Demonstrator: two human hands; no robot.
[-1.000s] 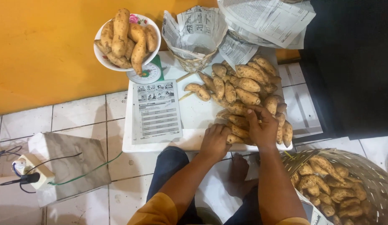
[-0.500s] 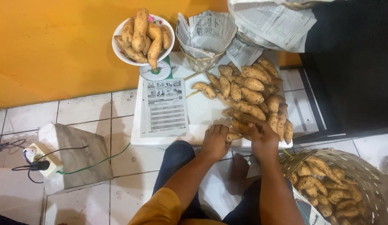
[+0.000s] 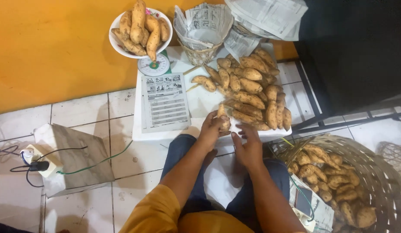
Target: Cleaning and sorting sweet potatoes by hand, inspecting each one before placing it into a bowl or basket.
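A small tan sweet potato [image 3: 223, 121], dusty and mottled with dark spots, stands roughly upright, tip toward twelve o'clock, at the near edge of the white counter [image 3: 200, 103], just at seven o'clock of the heap of sweet potatoes [image 3: 252, 90], its lower end seemingly hidden.

A white printed sheet [image 3: 165, 101] with small coloured pictures and grey text blocks lies flat up-left of the left hand [image 3: 212, 131]; beyond it sits a round green-and-white scale dial [image 3: 153, 66].
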